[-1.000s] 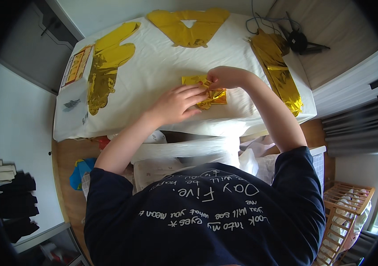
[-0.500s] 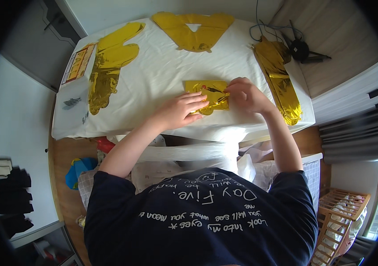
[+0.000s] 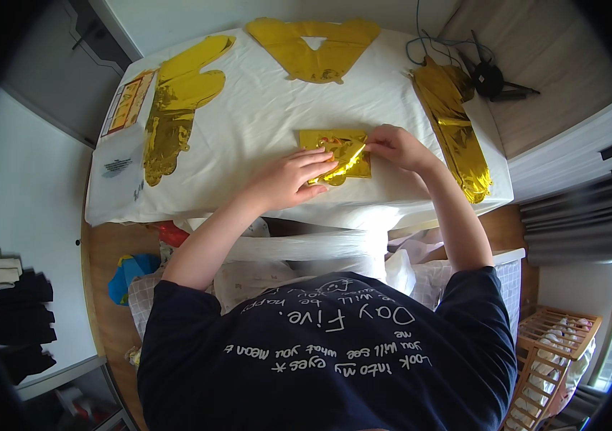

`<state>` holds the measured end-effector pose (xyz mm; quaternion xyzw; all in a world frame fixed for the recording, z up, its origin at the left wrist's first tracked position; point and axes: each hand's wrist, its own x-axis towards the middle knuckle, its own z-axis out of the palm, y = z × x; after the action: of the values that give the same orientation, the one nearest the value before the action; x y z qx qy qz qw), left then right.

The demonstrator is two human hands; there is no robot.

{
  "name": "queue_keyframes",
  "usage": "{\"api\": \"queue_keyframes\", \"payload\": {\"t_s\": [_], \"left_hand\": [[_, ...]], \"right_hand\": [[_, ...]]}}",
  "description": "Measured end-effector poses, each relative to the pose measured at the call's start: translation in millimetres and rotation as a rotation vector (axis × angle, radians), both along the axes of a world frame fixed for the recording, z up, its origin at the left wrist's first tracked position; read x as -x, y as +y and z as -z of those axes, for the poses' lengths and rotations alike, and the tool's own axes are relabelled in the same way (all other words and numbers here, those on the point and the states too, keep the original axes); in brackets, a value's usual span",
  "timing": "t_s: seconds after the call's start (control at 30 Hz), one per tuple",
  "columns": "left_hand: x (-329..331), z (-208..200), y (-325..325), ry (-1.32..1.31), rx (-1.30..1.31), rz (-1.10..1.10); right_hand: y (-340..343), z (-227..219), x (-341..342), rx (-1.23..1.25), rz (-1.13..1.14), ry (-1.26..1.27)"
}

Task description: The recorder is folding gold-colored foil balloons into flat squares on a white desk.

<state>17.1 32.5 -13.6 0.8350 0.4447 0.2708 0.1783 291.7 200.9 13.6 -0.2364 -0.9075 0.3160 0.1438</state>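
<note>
Steadying the folded gold foil balloon (image 3: 350, 154) near the front edge of the tabletop (image 3: 252, 118) with our open left hand (image 3: 293, 179), we should pull only gently with our right hand (image 3: 401, 148), pinching its right side.

Folded packet (image 3: 360, 167): thin gold foil, mirror-glossy and crinkled, with a bright glare along one crease.
Long foil shape (image 3: 166, 126): metallic film, smooth and satiny at the top, shinier and puckered lower down.
Triangular foil sheet (image 3: 335, 54): gold film, mostly smooth, with a soft sheen.
Foil strip (image 3: 457, 136): shiny metallic film, heavily wrinkled.
Table covering (image 3: 248, 122): thin, softly creased, low in sheen; cloth or plastic, hard to tell.
Black gadget (image 3: 488, 80): looks like matt plastic.
Shirt (image 3: 363, 337): matt, soft cloth with pale printed lettering.
Curtain (image 3: 572, 221): gathered cloth with a faint sheen.
Slatted frame (image 3: 550, 345): smooth wood.
</note>
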Motion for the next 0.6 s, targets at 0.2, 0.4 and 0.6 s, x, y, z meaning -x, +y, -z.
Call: {"api": "queue_keyframes", "payload": {"t_s": [0.2, 0.4, 0.6], "left_hand": [[1.1, -3.9, -1.3, 0.22, -0.225, -0.072], [1.5, -5.3, 0.0, 0.217, -0.221, -0.055], [3.8, -1.5, 0.3, 0.212, -0.227, -0.059]], "right_hand": [[7.0, -13.8, 8.2, 0.14, 0.028, -0.183], [5.4, -25.4, 18.3, 0.28, 0.08, -0.306], [4.0, -20.1, 21.5, 0.297, 0.101, -0.365]]}}
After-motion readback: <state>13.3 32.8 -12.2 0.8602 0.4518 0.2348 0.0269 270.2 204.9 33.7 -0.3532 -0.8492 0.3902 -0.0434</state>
